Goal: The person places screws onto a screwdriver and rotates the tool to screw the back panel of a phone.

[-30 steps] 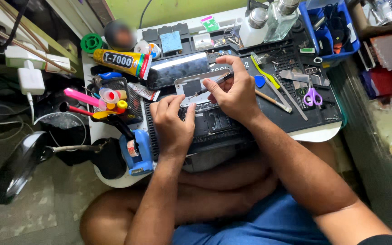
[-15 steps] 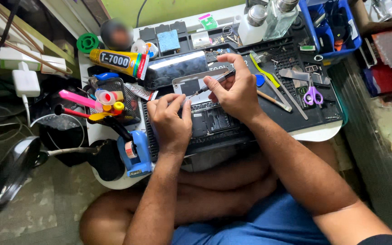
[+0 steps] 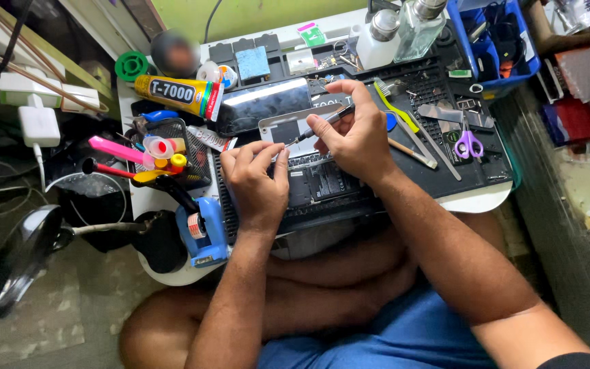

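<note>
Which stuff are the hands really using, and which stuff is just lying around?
In use:
right hand holding a thin screwdriver
left hand resting on the opened device

Lying about:
yellow glue tube
purple scissors
green brush
two clear bottles

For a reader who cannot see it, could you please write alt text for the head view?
Seen from above, a person's right hand holds a slim screwdriver over an opened phone on a black work mat, while the left hand steadies the phone. Purple scissors, a yellow glue tube and a blue bin surround them.
</note>
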